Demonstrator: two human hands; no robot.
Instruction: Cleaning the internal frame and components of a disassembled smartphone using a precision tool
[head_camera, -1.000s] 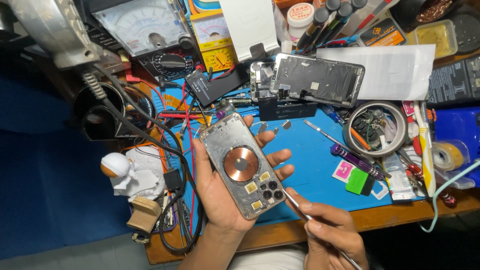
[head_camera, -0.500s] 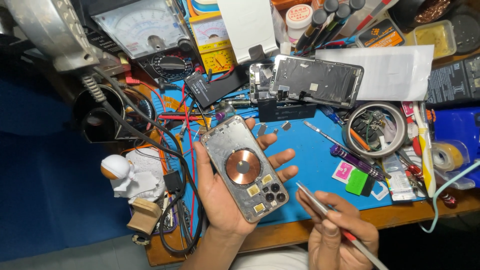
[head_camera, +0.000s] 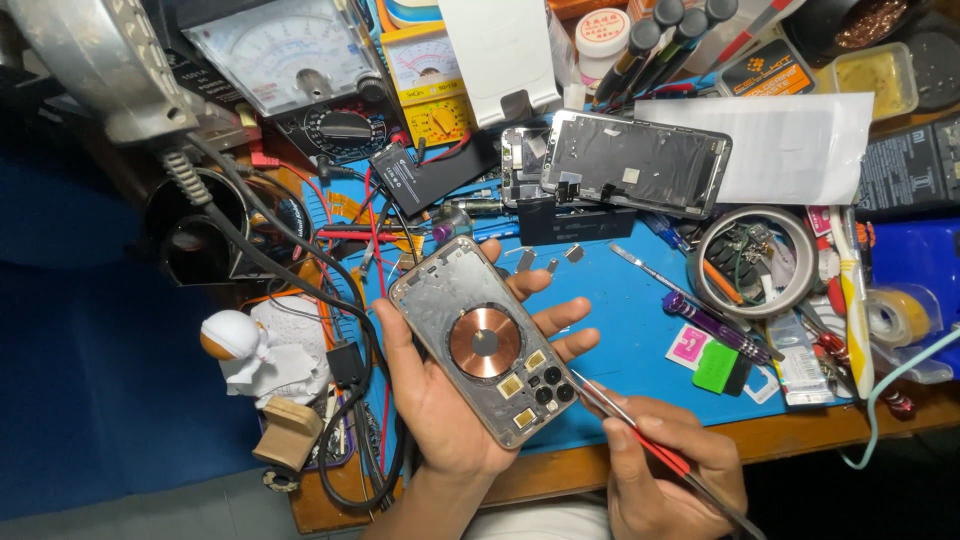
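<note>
Gripping phone housing (head_camera: 487, 343) in left hand (head_camera: 440, 400), right hand (head_camera: 670, 470) pinches tweezers (head_camera: 640, 440); tape roll (head_camera: 757, 262) holds small parts.

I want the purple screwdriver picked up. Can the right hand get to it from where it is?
Probably, but not straight away: the right hand already holds tweezers. The purple screwdriver lies uncovered on the blue mat just beyond it.
</note>
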